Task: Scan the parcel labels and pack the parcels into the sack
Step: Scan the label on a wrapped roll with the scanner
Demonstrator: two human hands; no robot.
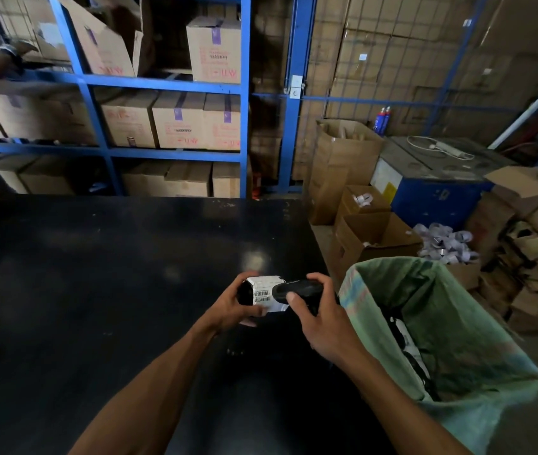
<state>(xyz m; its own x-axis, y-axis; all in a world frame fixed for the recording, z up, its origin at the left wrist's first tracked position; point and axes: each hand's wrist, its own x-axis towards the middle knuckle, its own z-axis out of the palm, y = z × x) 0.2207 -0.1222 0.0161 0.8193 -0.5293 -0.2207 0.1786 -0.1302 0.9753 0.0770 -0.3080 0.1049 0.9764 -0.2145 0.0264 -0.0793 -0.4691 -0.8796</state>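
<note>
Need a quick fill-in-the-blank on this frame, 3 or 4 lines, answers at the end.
1. The left hand holds a dark parcel with a white ____ facing up.
2. The right hand grips a black ____ aimed at the parcel.
3. The open sack beside the table is ____ in colour.
4. The racking behind the table is painted ____.

Missing words: label; scanner; green; blue
</note>
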